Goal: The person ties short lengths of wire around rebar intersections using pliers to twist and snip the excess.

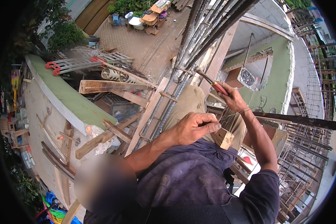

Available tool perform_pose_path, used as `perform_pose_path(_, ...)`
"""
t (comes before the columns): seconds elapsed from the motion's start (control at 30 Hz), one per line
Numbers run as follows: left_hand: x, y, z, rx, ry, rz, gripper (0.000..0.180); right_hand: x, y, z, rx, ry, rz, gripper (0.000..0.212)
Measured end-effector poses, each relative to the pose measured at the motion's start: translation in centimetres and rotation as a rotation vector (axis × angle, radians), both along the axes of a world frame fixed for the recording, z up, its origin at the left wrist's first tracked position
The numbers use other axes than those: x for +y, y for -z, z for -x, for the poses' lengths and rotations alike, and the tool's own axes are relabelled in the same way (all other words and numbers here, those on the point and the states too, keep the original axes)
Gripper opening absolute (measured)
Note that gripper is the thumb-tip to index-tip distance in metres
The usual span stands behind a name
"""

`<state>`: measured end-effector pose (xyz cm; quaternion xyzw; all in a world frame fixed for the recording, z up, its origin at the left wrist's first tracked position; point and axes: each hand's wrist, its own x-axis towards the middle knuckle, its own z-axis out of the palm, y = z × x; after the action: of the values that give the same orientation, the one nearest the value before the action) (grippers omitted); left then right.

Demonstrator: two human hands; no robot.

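My right hand is closed around the red handles of a pair of pincers. Their jaws reach up-left to the bent stirrup ends at the upright steel rebar cage; I cannot tell whether they touch. Lower and to the left, my left hand has thumb and forefinger pinched together. Thin wire runs in loose loops from those fingertips toward my right wrist. Just below the fingertips is the sawn end of a timber block. My knees in tan trousers straddle the work beside the cage.
Formwork boards and timber beams crowd the left of the cage. A ladder with red feet lies beyond a green wall. A dark steel bar crosses at right, above scaffolding. Far below is paved ground.
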<state>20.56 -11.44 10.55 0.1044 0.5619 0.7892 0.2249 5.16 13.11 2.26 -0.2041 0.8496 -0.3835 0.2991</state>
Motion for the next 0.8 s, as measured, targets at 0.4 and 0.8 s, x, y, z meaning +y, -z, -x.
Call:
perform_pose_path(0.4, 0.4, 0.2, 0.1, -0.004, -0.016, -0.033, 0.019, -0.2, -0.3, -0.3, 0.116, -0.045, 0.012, 0.044)
perform_pose_path(0.8, 0.6, 0.0, 0.4, 0.013, -0.002, 0.001, 0.020, -2.8, -0.9, -0.3, 0.031, 0.095, -0.324, 0.060)
